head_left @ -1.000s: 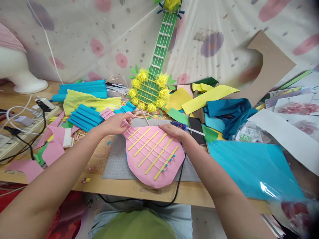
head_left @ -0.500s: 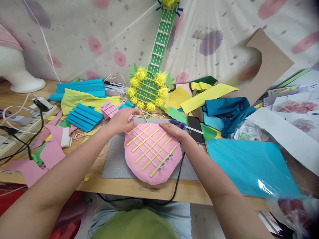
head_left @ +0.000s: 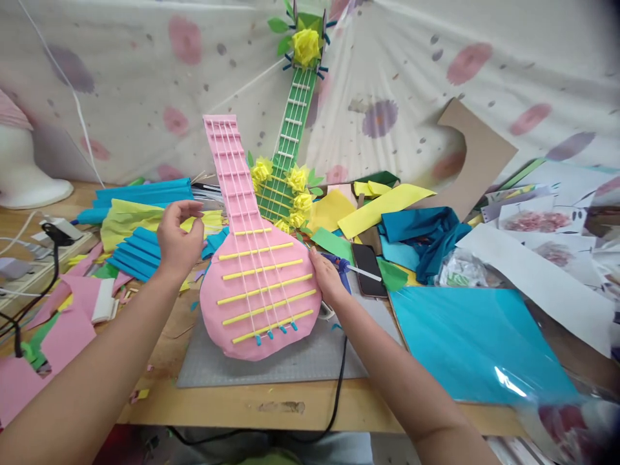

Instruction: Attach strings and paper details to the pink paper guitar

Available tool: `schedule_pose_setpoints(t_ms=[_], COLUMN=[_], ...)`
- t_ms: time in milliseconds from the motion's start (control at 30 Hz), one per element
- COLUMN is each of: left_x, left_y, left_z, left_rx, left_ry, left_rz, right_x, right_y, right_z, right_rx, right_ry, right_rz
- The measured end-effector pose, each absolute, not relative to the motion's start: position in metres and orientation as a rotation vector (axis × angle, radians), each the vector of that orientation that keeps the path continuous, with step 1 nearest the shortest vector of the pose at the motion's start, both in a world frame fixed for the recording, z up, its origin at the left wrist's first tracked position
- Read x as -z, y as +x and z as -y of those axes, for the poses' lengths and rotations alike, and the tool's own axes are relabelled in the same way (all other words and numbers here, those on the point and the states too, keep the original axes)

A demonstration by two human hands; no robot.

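Observation:
A pink paper instrument point(head_left: 261, 290), with yellow strips, white strings and blue pegs, stands tilted up above the grey cutting mat point(head_left: 203, 368), its neck pointing up. My right hand point(head_left: 327, 278) grips its right edge, fingers partly hidden behind the body. To the left of the neck, my left hand point(head_left: 181, 236) is raised with curved, parted fingers and nothing in it, apart from the instrument. Behind stands a green instrument point(head_left: 293, 139) with yellow paper flowers, its lower part partly covered by the pink one.
Right of my right hand lie a blue glue gun point(head_left: 343, 266) and a phone point(head_left: 367, 271). Blue sheet point(head_left: 479, 342) at right; folded blue paper point(head_left: 138, 252), pink scraps point(head_left: 72, 323) and a power strip point(head_left: 72, 245) at left. A black cable point(head_left: 339, 381) crosses the front edge.
The pink instrument has been raised from lying low to tilted up, its neck now in full view. My left hand has let go of it and moved left. The camera view has shifted.

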State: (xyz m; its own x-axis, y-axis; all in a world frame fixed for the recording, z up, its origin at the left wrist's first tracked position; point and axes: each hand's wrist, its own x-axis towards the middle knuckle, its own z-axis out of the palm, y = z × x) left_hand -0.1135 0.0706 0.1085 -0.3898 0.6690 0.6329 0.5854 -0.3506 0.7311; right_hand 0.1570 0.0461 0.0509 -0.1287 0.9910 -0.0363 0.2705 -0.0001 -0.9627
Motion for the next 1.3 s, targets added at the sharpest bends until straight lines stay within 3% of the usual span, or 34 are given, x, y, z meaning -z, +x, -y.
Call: schedule_pose_setpoints(t_ms=[300, 533, 733, 833, 1067, 1300], left_x=[-0.114, -0.118, -0.113, -0.105, -0.099, -0.108], left_y=[-0.108, -0.084, -0.063, -0.059, -0.057, -0.070], left_z=[-0.075, -0.052, -0.042, -0.047, -0.051, -0.059], left_rx=[-1.971, -1.855, -1.052, -0.895, -0.897, -1.359], left_ry=[1.554, 2.039, 2.667, 2.774, 2.732, 2.302], left_rz=[-1.631, -1.726, -1.426, -1.402, -1.399, -1.796], right_x=[-0.047, -0.043, -0.042, -0.042, -0.040, -0.038], right_y=[0.156, 0.149, 0.144, 0.144, 0.144, 0.144], right_z=[-0.047, -0.048, -0.048, -0.049, -0.051, -0.050], right_rx=[-1.158, -1.103, -1.036, -1.014, -1.045, -1.054], right_ry=[-1.370, -1.385, -1.435, -1.481, -1.488, -1.475], right_rz=[1.487, 1.440, 1.430, 1.417, 1.440, 1.399])
